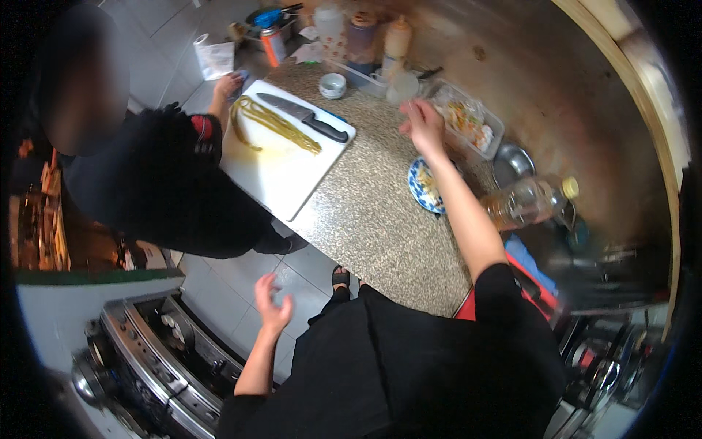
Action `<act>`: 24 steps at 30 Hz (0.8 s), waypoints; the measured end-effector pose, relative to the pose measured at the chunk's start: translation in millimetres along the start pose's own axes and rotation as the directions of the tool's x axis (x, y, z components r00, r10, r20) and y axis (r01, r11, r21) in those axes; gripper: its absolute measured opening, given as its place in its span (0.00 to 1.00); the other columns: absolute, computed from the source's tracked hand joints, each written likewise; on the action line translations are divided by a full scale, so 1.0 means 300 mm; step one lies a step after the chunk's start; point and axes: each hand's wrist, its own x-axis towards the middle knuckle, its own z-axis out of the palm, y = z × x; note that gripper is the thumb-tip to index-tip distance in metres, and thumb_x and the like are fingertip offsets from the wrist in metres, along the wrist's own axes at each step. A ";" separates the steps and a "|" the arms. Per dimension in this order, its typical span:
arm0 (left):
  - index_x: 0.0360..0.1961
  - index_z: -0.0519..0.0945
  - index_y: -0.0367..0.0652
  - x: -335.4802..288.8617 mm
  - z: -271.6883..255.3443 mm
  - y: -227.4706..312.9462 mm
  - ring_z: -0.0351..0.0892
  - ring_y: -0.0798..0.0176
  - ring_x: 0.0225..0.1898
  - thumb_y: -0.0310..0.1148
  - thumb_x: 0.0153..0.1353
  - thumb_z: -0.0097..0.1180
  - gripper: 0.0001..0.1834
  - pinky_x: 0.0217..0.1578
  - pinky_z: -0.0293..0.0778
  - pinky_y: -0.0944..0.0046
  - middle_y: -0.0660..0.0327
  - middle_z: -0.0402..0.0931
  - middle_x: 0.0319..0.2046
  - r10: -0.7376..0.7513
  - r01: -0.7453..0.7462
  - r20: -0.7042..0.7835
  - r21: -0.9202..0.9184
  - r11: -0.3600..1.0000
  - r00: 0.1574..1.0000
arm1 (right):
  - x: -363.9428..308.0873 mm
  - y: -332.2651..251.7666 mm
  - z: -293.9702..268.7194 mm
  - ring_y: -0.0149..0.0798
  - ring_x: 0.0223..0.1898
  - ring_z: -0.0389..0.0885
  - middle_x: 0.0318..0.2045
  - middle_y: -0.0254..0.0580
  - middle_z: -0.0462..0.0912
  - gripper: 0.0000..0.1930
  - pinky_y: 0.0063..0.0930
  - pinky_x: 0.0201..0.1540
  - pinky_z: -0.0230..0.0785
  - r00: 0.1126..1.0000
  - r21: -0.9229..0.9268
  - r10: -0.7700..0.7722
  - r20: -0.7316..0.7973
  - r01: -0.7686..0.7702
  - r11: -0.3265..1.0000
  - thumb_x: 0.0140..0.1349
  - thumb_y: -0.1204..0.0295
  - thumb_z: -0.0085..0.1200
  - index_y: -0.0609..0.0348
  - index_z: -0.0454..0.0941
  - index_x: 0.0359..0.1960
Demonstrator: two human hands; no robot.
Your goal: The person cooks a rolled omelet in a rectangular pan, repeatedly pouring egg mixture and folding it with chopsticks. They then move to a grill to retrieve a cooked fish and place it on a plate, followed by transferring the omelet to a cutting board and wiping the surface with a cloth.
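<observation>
My left hand (273, 306) is raised over the floor beside the counter, empty, with thumb and fingers apart. My right hand (423, 126) reaches across the counter, a little blurred, its fingers loosely spread and nothing visible in them. Closest to it are a clear plastic container (482, 137) of shredded, colourful food and a pale round cup or lid (402, 87). Below my right wrist, a blue-and-white patterned plate (418, 184) with bits of food is partly hidden by my forearm. A large clear bottle with a yellow cap (528, 201) lies or leans by that forearm.
A person in black (157, 175) stands at the left, one hand by a white cutting board (281, 183). On the board rest a black-handled knife (307, 117) and long green strands (281, 126). Small bowls (333, 86), squeeze bottles (396, 42) and a metal bowl (513, 165) line the counter's back. A stove (157, 351) stands lower left.
</observation>
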 end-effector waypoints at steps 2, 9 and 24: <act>0.51 0.70 0.36 -0.193 -0.138 -0.037 0.70 0.58 0.46 0.25 0.46 0.56 0.27 0.37 0.72 0.66 0.50 0.67 0.50 -0.245 0.269 -0.281 0.050 0.962 0.928 | 0.249 0.135 0.099 0.30 0.20 0.77 0.33 0.38 0.81 0.13 0.20 0.22 0.66 0.990 -0.178 -0.137 -0.024 0.131 0.975 0.65 0.64 0.48 0.62 0.76 0.41; 0.41 0.71 0.35 -1.104 0.009 -0.191 0.72 0.62 0.28 0.38 0.58 0.51 0.16 0.27 0.71 0.62 0.58 0.73 0.30 -0.833 0.906 -0.499 -0.423 -0.008 -0.240 | 0.531 0.298 0.209 0.33 0.16 0.74 0.26 0.40 0.80 0.18 0.25 0.19 0.66 0.991 -0.226 0.126 -0.043 -0.132 0.965 0.65 0.59 0.46 0.63 0.75 0.43; 0.36 0.73 0.41 -0.950 -0.491 -0.782 0.69 0.69 0.23 0.33 0.61 0.48 0.07 0.22 0.68 0.67 0.65 0.71 0.21 -0.859 0.864 0.102 -0.109 0.492 0.502 | 0.471 0.217 0.216 0.30 0.22 0.76 0.30 0.43 0.78 0.25 0.21 0.16 0.66 0.935 -0.218 0.269 -0.232 -0.319 0.922 0.54 0.71 0.57 0.68 0.67 0.53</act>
